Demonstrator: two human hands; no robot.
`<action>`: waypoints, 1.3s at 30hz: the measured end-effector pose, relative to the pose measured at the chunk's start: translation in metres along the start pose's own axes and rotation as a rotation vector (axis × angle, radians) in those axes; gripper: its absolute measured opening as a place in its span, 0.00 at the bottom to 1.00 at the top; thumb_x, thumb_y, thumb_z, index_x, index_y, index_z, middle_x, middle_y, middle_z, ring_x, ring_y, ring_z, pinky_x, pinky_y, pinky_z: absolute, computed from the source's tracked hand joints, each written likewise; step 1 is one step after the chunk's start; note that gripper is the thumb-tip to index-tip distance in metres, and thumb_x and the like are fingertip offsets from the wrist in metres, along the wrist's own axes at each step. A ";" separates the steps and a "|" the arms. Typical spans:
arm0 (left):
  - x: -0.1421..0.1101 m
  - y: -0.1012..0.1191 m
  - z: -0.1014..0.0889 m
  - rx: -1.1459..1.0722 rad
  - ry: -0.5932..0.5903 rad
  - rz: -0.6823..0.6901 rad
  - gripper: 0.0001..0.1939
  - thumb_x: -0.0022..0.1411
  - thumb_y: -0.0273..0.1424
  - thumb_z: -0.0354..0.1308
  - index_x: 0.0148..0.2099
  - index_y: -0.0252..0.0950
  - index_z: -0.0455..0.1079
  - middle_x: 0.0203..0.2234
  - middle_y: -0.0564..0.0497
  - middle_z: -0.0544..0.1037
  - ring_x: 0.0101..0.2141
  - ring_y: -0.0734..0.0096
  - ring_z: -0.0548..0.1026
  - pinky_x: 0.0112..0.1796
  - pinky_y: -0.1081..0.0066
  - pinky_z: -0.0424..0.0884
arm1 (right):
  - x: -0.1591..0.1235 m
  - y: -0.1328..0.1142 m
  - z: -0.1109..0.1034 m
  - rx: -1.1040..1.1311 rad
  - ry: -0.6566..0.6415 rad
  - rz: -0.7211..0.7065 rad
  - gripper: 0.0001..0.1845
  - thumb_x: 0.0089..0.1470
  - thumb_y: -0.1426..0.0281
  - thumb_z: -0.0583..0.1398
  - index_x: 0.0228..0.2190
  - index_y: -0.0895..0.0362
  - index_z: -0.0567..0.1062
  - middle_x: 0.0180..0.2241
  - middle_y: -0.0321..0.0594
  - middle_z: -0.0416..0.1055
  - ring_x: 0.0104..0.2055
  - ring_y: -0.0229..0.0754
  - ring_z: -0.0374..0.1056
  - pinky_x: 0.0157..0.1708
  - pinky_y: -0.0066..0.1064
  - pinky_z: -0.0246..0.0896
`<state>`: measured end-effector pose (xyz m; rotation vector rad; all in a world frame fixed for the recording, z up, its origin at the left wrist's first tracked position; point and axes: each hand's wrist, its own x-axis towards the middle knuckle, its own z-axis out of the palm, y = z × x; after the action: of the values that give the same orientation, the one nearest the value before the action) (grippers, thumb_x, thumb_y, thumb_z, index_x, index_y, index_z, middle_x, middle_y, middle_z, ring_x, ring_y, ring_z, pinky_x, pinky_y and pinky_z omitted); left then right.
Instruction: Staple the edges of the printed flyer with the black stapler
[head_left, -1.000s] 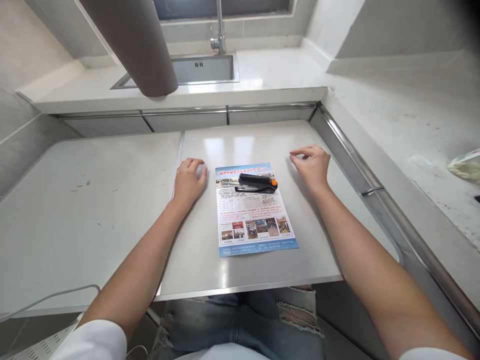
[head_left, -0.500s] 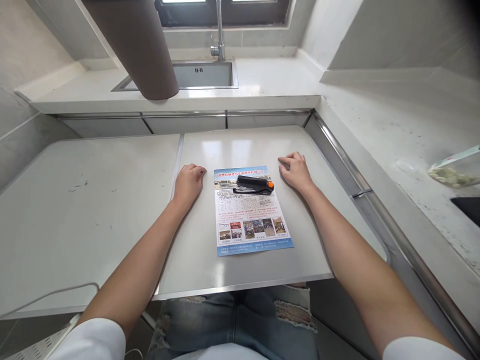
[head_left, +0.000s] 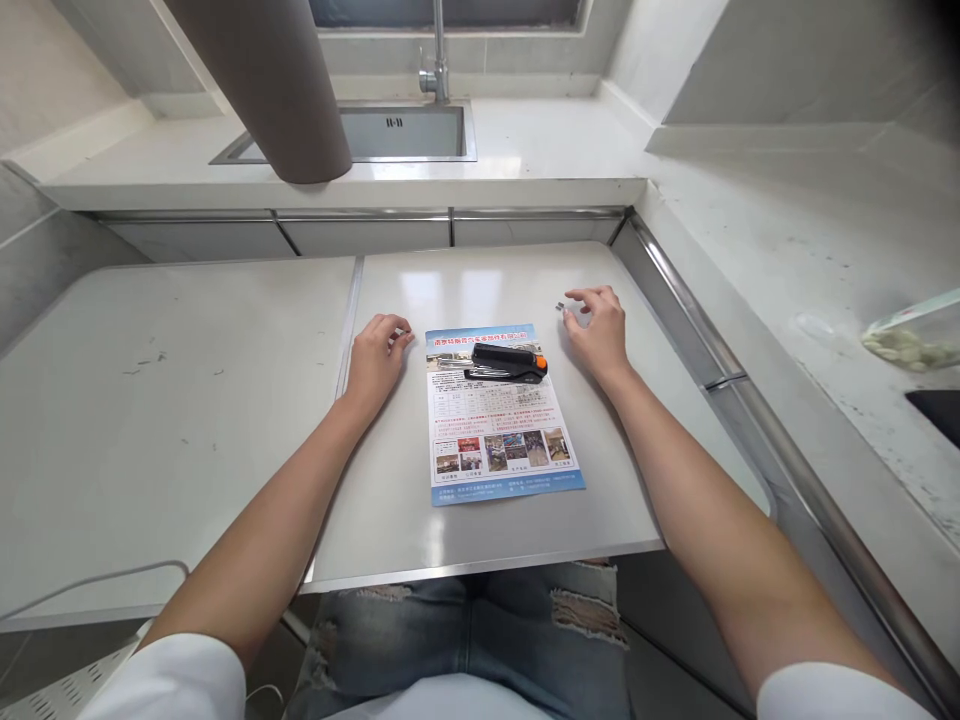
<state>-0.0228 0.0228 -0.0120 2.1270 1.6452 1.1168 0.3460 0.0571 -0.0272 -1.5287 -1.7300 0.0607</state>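
- While the stapler (head_left: 506,363) lies on the upper part of the leaflet (head_left: 487,402), both hands are off it, one to either side.
- Stapler up close: black body, orange end pointing right, silvery metal showing toward the left.
- Leaflet next, flat on the counter (head_left: 390,510), blue bands at top and bottom, red heading up high, a row of photos lower down.
- Over to the left hand (head_left: 379,355), just left of the leaflet's top corner: fingers curled in, thumb close to them. Whether anything is pinched there, I can't tell.
- Across to the right hand (head_left: 602,325), past the leaflet's other side: released, thumb and forefinger parted, with small grey bits (head_left: 560,307) right beside the fingertips.
- Out left, beyond the seam (head_left: 352,310), dark flecks (head_left: 161,356) lie scattered, and a cable (head_left: 97,577) curves in near the front edge.
- Up at the back, a sink (head_left: 405,135) with its tap (head_left: 439,75), partly hidden by a brown cylinder (head_left: 285,90).
- Far right, a clear pack (head_left: 919,335) with pale contents, and below it a black thing (head_left: 937,415) only partly in view.
- Under the front edge, ripped jeans (head_left: 465,640).
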 end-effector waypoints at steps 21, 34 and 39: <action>-0.006 0.016 0.008 -0.454 -0.218 0.004 0.16 0.71 0.41 0.56 0.52 0.40 0.79 0.25 0.53 0.78 0.27 0.68 0.77 0.39 0.63 0.75 | -0.021 -0.063 -0.004 0.459 -0.279 -0.342 0.16 0.69 0.56 0.54 0.47 0.49 0.78 0.40 0.41 0.73 0.44 0.47 0.68 0.45 0.43 0.65; -0.007 0.020 0.008 -0.333 -0.039 0.056 0.12 0.67 0.40 0.62 0.50 0.43 0.80 0.37 0.49 0.77 0.28 0.74 0.72 0.25 0.73 0.70 | -0.023 -0.063 0.007 0.490 -0.526 -0.449 0.28 0.70 0.48 0.45 0.56 0.48 0.72 0.45 0.43 0.73 0.46 0.49 0.66 0.50 0.45 0.61; -0.005 0.019 0.010 -0.388 -0.096 0.063 0.15 0.70 0.41 0.59 0.54 0.42 0.77 0.40 0.48 0.74 0.26 0.76 0.71 0.26 0.71 0.71 | -0.023 -0.061 0.008 0.512 -0.522 -0.453 0.28 0.70 0.48 0.45 0.56 0.49 0.72 0.45 0.43 0.74 0.46 0.48 0.67 0.50 0.44 0.61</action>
<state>-0.0023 0.0138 -0.0097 1.9551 1.2102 1.2156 0.2901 0.0249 -0.0129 -0.7598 -2.2073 0.6642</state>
